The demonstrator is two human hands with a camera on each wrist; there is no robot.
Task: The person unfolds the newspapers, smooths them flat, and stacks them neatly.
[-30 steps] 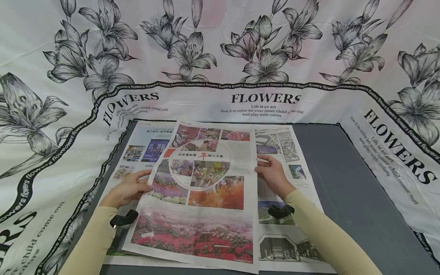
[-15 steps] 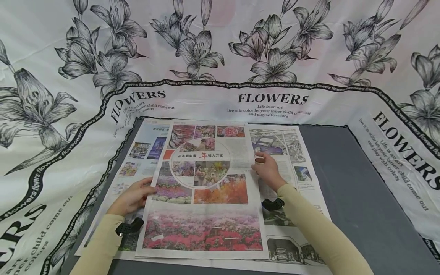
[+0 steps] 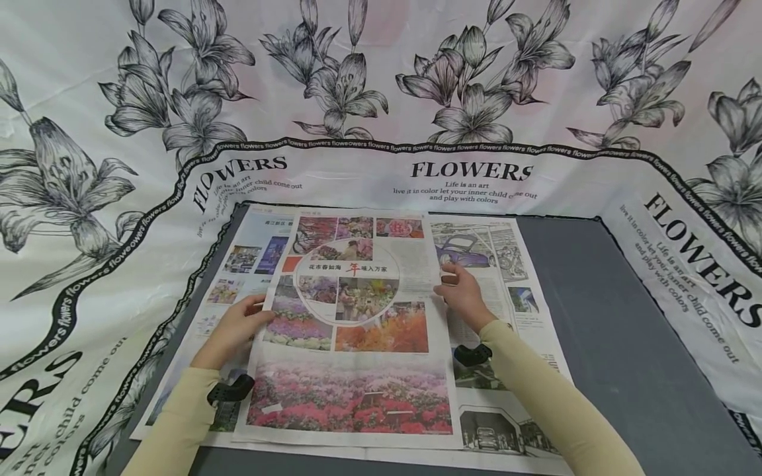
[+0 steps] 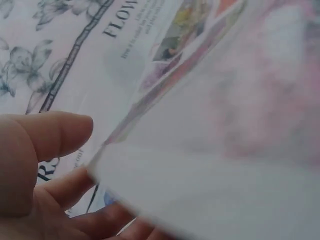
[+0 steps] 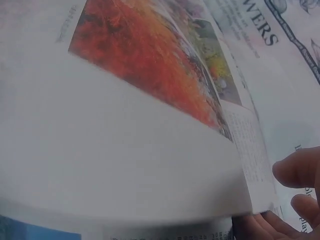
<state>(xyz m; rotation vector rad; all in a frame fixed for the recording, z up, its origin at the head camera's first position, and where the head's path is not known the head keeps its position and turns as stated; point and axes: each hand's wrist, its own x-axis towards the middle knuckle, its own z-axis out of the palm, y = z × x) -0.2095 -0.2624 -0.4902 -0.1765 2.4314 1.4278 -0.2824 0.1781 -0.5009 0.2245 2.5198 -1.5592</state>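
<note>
A folded newspaper page (image 3: 351,396) with flower photos lies over a wider spread newspaper (image 3: 538,350) in the head view. At its left edge is my left hand (image 3: 235,327); in the left wrist view the thumb (image 4: 65,131) stands off the paper while the other fingers reach under the edge. My right hand (image 3: 467,297) is at the right edge. There, in the right wrist view, the thumb (image 5: 297,170) is apart from the sheet and some fingertips go beneath it. The page's sides bow up a little near both hands.
The papers lie on a dark grey tabletop (image 3: 619,357). A white cloth (image 3: 345,178) printed with lilies and lettering rises behind and along both sides. Each wrist wears a black band, the left band (image 3: 231,389) and the right band (image 3: 473,355).
The flower page has turned from a slant to nearly straight over the lower newspaper, its near edge settling farther back. My left hand has slid slightly up its edge; the head view has shifted a little.
</note>
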